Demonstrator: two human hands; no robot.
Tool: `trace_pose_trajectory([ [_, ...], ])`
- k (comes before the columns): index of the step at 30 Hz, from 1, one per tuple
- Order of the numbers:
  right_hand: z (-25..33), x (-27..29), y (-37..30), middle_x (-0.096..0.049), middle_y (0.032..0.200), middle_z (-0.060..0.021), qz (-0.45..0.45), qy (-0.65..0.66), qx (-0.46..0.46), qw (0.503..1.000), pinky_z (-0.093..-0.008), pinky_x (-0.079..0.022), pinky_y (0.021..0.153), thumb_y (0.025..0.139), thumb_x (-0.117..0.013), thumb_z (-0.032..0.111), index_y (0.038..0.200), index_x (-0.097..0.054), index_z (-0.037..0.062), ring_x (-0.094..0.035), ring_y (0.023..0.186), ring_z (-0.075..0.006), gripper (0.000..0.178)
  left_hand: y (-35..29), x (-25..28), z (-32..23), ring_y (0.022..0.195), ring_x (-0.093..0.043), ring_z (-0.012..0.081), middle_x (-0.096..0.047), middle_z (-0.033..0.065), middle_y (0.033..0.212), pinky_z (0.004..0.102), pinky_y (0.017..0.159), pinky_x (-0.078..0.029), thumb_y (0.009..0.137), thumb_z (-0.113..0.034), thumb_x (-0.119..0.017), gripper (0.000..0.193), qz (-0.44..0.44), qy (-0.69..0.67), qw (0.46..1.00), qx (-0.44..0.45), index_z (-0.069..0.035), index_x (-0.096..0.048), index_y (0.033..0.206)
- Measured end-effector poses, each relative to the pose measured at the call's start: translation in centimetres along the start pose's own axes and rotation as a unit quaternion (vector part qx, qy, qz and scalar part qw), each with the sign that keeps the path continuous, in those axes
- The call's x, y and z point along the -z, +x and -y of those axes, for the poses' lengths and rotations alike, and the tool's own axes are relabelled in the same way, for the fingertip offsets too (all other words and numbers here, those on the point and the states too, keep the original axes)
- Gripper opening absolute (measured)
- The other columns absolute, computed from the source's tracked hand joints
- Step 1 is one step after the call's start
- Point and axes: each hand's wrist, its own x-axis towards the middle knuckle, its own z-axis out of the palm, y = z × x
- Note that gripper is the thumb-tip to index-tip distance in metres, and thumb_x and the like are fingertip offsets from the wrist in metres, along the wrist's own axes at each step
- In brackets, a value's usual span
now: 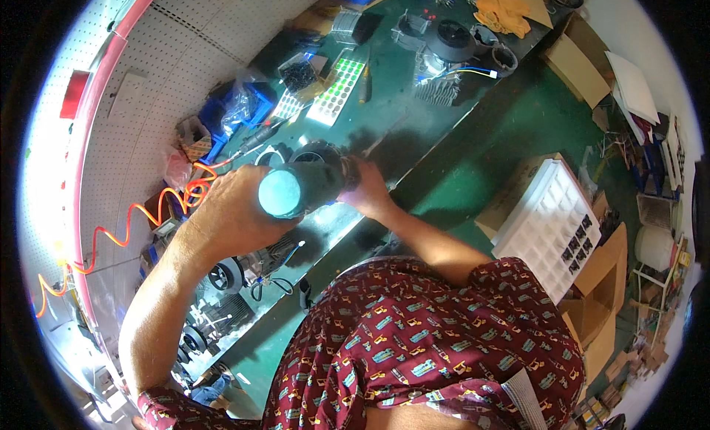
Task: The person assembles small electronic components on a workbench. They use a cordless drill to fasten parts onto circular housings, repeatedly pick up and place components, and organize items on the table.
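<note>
Left grip (235, 214) is clamped around the near, left end of a cylinder (320, 184), with the fingers folded over its side. Right grip (367, 191) is at the cylinder's right end; its fingertips are partly hidden, and how far they are closed cannot be told.

Condition of the cylinder: the end facing the camera is round, smooth and pale blue-green, while the body behind it is dark grey to black. It is held above the table (392, 97), between the two hands. Just beyond it sits a dark ring (316, 150).

Labels: a white sheet (336, 91) bearing rows of round green and dark stickers lies farther off on the table, with a screwdriver (364, 84) just to its right. Any print on the sheet, or on the cylinder, is too small or too turned to read.

Surroundings: an orange coiled hose (129, 221) runs at the left. Black wheels and metal motor parts stand on the near left of the table. To the right, a white tray (534, 217) carries small black pieces.
</note>
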Motion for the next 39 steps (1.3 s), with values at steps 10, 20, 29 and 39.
trace_pose_trajectory([
  [10,-0.2,0.4,0.3,-0.063,0.114,-0.0230,0.010,0.041,0.031,0.999,-0.0477,-0.048,0.095,0.061,-0.089,0.034,0.132,-0.053,0.0032,-0.060,0.105,-0.0409,0.086,0.7,-1.0,1.3,0.093,-0.069,0.0347,-0.070,0.0212,0.098,0.0434,0.083,-0.055,0.076,-0.029,-0.080,0.041,0.044,0.008,0.999,-0.005,-0.002,-0.069,0.105],
  [20,0.4,4.0,-0.2,-0.067,0.115,-0.0175,-0.003,0.079,-0.093,0.993,-0.0376,-0.052,0.090,0.072,-0.082,0.024,0.122,-0.061,-0.0004,-0.067,0.102,-0.0295,0.060,-2.0,0.4,1.0,0.089,-0.069,0.0290,-0.071,0.0159,0.097,0.0399,0.081,-0.054,0.079,-0.021,-0.078,0.038,-0.046,-0.166,0.981,-0.084,-0.005,-0.067,0.111],
  [29,9.2,10.8,-0.8,-0.066,0.111,-0.0228,-0.031,0.572,-0.223,0.789,-0.0432,-0.057,0.096,0.094,-0.060,-0.003,0.113,-0.058,-0.0073,-0.067,0.106,-0.0357,0.020,-10.9,-13.0,6.9,0.112,-0.058,0.0233,-0.065,0.0068,0.122,0.0390,0.099,-0.046,0.084,-0.029,-0.080,0.051,-0.111,-0.367,0.918,0.101,-0.010,-0.062,0.128],
  [39,13.5,9.8,0.4,-0.068,0.110,-0.0173,0.006,0.562,-0.207,0.801,-0.0401,-0.057,0.094,0.096,-0.059,0.001,0.112,-0.060,-0.0002,-0.068,0.107,-0.0298,0.016,-12.3,-20.1,8.5,0.105,-0.061,0.0181,-0.067,0.0047,0.117,0.0353,0.094,-0.049,0.087,-0.018,-0.079,0.042,-0.181,-0.549,0.811,0.087,-0.008,-0.064,0.125],
])
